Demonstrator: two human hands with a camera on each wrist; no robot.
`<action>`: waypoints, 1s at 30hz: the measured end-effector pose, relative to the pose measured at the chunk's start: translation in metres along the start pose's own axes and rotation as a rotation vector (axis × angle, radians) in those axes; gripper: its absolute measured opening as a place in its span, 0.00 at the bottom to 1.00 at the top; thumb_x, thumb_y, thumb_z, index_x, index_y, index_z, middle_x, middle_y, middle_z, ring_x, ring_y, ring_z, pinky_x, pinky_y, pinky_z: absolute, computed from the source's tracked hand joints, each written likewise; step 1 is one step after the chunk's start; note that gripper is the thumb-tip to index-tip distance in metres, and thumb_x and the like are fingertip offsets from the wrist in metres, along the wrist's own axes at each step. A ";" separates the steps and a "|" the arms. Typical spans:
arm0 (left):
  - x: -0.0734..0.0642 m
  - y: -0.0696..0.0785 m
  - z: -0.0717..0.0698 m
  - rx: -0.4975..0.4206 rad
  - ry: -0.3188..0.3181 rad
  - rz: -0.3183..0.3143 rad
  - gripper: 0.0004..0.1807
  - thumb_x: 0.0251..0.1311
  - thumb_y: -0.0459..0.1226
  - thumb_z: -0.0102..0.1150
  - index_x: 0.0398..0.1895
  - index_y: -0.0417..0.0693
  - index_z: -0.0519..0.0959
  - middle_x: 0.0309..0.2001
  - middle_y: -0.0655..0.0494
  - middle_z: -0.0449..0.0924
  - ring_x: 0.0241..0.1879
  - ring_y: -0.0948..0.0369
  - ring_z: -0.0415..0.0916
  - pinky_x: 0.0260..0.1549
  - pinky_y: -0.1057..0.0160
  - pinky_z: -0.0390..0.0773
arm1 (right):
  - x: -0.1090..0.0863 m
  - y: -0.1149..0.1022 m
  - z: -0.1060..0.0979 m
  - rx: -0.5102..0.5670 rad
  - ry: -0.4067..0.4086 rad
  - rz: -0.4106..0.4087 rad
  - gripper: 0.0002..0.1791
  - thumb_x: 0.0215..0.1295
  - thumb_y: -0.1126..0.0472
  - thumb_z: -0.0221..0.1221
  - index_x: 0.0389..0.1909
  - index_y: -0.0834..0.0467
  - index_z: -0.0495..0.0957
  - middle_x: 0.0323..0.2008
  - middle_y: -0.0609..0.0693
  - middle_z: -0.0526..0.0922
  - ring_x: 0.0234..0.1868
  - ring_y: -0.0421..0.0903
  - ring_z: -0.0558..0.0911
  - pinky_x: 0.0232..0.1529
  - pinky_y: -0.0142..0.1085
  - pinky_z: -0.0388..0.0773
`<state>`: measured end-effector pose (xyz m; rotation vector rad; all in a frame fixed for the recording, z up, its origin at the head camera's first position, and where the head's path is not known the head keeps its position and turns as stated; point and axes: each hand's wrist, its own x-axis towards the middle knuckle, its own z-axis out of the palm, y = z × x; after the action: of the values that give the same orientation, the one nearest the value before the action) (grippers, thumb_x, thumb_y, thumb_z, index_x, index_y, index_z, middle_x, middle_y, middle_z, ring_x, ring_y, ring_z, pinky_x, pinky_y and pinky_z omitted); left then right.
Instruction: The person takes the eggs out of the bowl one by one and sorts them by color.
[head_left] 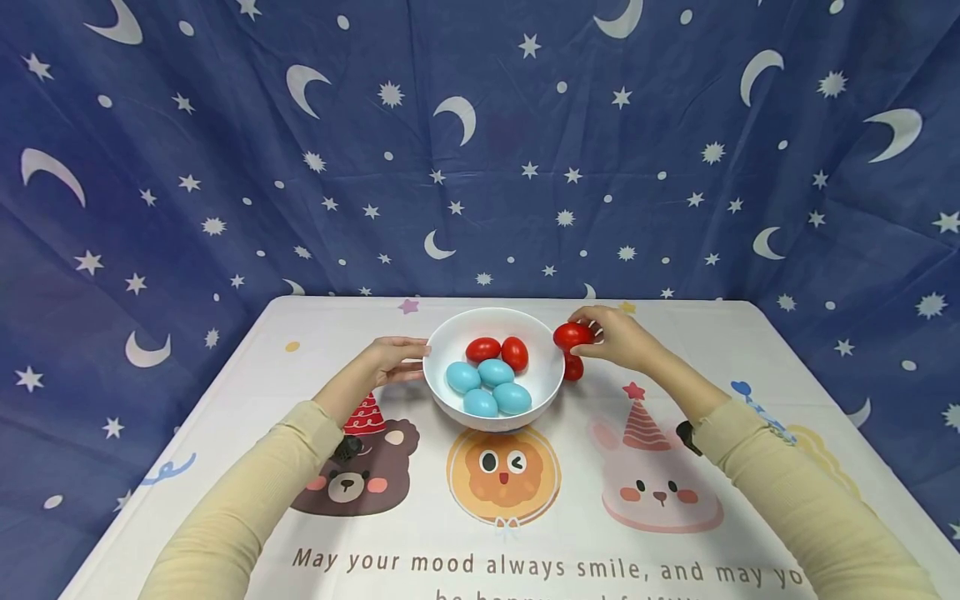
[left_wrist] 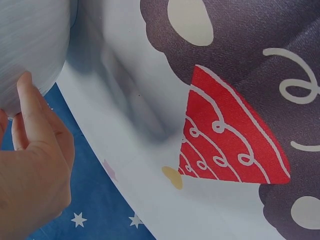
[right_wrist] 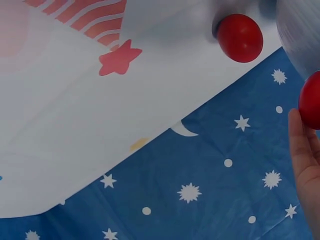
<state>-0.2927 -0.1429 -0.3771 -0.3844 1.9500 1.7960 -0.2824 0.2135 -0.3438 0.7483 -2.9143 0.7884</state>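
A white bowl stands at the middle of the table, holding two red eggs, one on the left and one on the right, and several light blue eggs. My left hand touches the bowl's outer left side with fairly straight fingers; the left wrist view shows its fingertips against the wall. At the bowl's right rim, my right hand pinches a red egg above the table. Under it another red egg lies on the table beside the bowl, partly hidden in the head view.
The white tablecloth carries printed cartoon faces and lettering. Behind the table hangs a dark blue curtain with moons and stars. A dark band sits at the right wrist, and a black device is by the left wrist.
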 end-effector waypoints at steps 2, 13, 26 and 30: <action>0.000 0.000 0.000 0.004 0.003 -0.002 0.27 0.61 0.32 0.58 0.64 0.40 0.67 0.43 0.51 0.76 0.28 0.64 0.79 0.39 0.67 0.87 | -0.001 0.002 0.000 0.000 0.002 -0.003 0.22 0.51 0.64 0.69 0.47 0.67 0.76 0.40 0.59 0.81 0.41 0.53 0.80 0.45 0.47 0.86; 0.002 0.000 0.000 0.008 0.017 -0.020 0.26 0.61 0.32 0.58 0.64 0.42 0.68 0.44 0.52 0.76 0.28 0.65 0.79 0.39 0.68 0.86 | -0.004 0.018 0.002 -0.020 0.026 0.071 0.22 0.52 0.62 0.69 0.45 0.70 0.76 0.39 0.61 0.80 0.39 0.53 0.79 0.39 0.42 0.87; 0.001 0.001 0.000 0.016 0.024 -0.023 0.26 0.62 0.33 0.58 0.64 0.42 0.68 0.50 0.49 0.75 0.28 0.65 0.79 0.39 0.67 0.86 | -0.008 0.037 0.008 -0.024 0.029 0.169 0.24 0.57 0.61 0.64 0.51 0.71 0.74 0.39 0.65 0.80 0.35 0.52 0.78 0.32 0.37 0.84; 0.001 0.001 0.001 0.010 0.019 -0.021 0.26 0.62 0.32 0.58 0.65 0.42 0.68 0.47 0.49 0.75 0.27 0.65 0.79 0.39 0.68 0.86 | -0.009 0.042 0.011 -0.025 0.031 0.178 0.21 0.57 0.62 0.64 0.49 0.69 0.75 0.37 0.64 0.80 0.34 0.52 0.78 0.29 0.35 0.82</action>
<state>-0.2940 -0.1421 -0.3766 -0.4184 1.9600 1.7744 -0.2925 0.2440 -0.3747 0.4755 -2.9873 0.7670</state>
